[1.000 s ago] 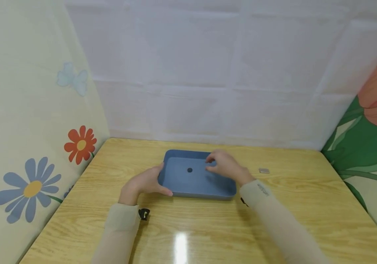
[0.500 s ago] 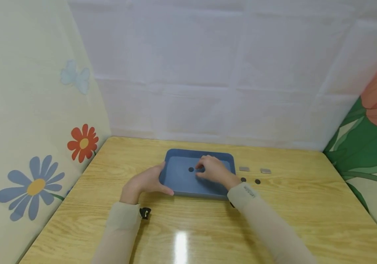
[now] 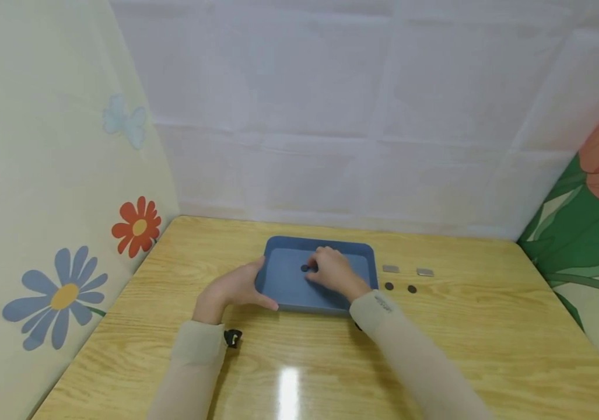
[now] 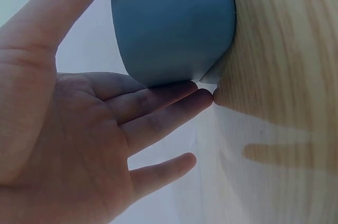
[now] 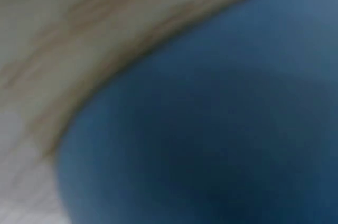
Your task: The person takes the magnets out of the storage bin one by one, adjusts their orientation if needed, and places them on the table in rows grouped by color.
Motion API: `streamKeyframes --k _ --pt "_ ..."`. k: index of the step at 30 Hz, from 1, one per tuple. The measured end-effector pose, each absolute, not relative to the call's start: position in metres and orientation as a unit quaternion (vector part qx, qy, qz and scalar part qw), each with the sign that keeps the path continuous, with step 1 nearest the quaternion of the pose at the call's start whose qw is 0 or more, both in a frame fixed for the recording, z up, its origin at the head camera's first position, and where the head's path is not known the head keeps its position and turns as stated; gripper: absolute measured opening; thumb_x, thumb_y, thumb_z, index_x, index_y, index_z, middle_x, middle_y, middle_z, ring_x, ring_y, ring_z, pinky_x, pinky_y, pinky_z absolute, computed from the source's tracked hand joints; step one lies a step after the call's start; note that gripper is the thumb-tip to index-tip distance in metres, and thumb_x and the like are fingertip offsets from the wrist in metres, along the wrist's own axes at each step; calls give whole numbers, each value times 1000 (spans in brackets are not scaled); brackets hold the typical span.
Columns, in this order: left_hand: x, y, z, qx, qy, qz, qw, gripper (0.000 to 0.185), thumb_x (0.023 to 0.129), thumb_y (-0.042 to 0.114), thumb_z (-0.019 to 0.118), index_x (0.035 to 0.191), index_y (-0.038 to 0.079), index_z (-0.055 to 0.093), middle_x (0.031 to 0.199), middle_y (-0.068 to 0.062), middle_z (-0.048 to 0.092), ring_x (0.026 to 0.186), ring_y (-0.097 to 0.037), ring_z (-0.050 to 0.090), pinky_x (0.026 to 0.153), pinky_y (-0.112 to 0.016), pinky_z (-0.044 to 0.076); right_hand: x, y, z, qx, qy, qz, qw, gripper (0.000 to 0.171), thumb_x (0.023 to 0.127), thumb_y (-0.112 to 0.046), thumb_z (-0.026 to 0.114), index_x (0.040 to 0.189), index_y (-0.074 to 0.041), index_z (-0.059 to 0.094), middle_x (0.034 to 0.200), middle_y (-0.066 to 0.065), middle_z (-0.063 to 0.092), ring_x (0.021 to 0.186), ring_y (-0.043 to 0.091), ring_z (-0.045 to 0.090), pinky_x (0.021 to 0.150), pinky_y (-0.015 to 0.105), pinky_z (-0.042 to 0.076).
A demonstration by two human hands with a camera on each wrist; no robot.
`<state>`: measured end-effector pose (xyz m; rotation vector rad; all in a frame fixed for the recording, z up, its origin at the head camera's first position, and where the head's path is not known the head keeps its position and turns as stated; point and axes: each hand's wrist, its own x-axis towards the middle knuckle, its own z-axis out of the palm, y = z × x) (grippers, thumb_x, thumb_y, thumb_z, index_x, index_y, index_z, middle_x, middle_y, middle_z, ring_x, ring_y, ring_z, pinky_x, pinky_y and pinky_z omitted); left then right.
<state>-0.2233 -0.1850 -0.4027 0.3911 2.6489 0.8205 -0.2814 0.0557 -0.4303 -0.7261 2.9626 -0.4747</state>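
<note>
Fingers of the left hand (image 3: 228, 290) lie straight against the near-left corner of the blue tray (image 3: 283, 282), apparently steadying it on the wooden table (image 3: 462, 338). The right hand (image 3: 333, 270) reaches inside with curled fingertips at a small black disc (image 3: 304, 268); whether they pinch it I cannot tell. 2 more black discs (image 3: 389, 286) and 2 grey plates (image 3: 391, 269) lie just right of the tray.

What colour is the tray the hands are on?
The tray is a plain muted blue, without pattern; the head view shows it best.
</note>
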Motion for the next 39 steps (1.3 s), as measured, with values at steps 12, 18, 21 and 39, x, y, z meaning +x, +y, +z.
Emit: streamKeyframes --k 12,18,21,39 --pt "-227 -186 -409 159 922 312 166 136 73 48 92 162 -9 7 167 -28 26 154 -42 34 125 -57 33 -281 41 -433 -224 962 -155 17 18 95 -28 76 103 -12 80 101 3 70 99 22 64 97 42 54" --pt "-228 -186 -407 157 926 303 160 135 73 49 92 161 -10 9 167 -29 27 153 -43 34 125 -57 33 -280 44 -431 -242 957 -159 21 18 94 -29 77 103 -13 79 102 1 70 101 21 63 100 43 54" --pt "-227 -186 -406 153 930 294 162 136 72 51 92 161 -11 9 167 -30 24 154 -44 31 126 -58 32 -279 46 -428 -251 955 -157 21 17 94 -29 77 102 -14 78 103 1 69 100 21 62 96 41 54" --pt "-227 -186 -407 147 934 283 163 137 72 55 91 160 -12 11 169 -30 18 156 -46 26 126 -58 31 -272 77 -413 -261 950 -173 2 16 93 -28 78 104 -16 77 107 0 70 102 19 64 96 41 55"
